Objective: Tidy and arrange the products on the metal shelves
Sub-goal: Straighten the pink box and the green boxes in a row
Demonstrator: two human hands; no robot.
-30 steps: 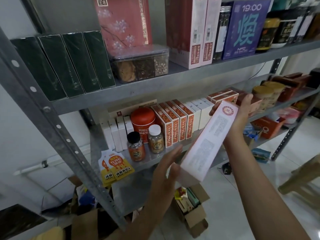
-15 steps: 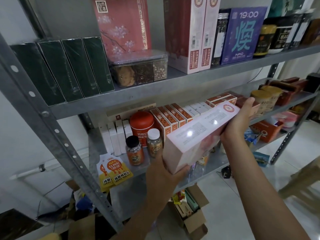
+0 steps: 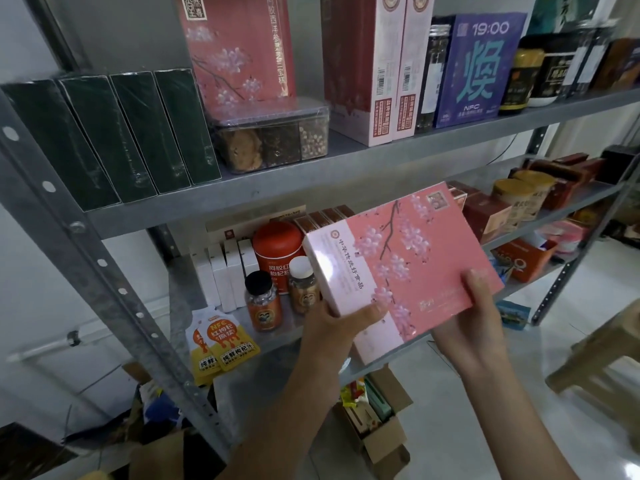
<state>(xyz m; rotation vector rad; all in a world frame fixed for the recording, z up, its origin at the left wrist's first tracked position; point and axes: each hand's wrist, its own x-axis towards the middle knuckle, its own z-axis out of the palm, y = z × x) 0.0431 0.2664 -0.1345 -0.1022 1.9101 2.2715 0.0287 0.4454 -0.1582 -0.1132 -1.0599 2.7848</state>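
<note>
Change: the pink box (image 3: 415,258) has turned since the earlier frame, from its pale panel to its blossom face towards the camera; both hands now sit at its near edge.
Upper shelf (image 3: 277,192), left end: dark green boxes (image 3: 114,136) upright, then a matching blossom box (image 3: 239,53) standing behind a clear tub (image 3: 270,140).
Middle shelf (image 3: 183,296), front edge: orange pouches (image 3: 221,344) hang over it near the left corner; two small jars (image 3: 262,303) stand just beyond the left hand.
Left hand (image 3: 332,327): fingers curled round the box's near left corner.
Pink box: held in the air before the middle shelf's front edge, face up, long axis apparently running away from the hands.
Right hand (image 3: 474,317): grips the near right edge.
Key relation: the matching blossom box lies up and left of the held one; the left hand is judged the nearer to it.
</note>
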